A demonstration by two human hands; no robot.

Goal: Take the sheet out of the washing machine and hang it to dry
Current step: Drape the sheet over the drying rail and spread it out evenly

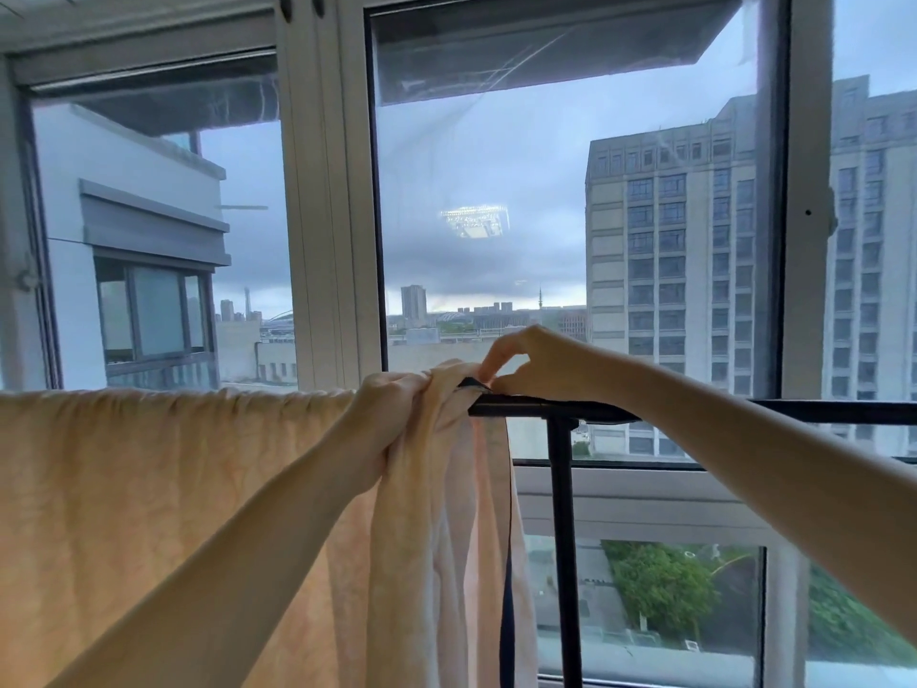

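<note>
A pale peach sheet [149, 499] hangs over the black rail of a drying rack [560, 405], covering the rail's left part and gathered into folds near the middle. My left hand [392, 404] grips the bunched fabric at the top of the rail. Just to its right, my right hand [536, 362] pinches the sheet's dark-trimmed edge above the rail. A dark strip of that edge hangs down beside the rack's upright post.
Large windows with pale frames [322, 201] stand right behind the rack. The rail's bare right part [843, 412] runs to the frame's edge. The black upright post [565, 548] drops from the rail. Tall buildings and trees lie outside.
</note>
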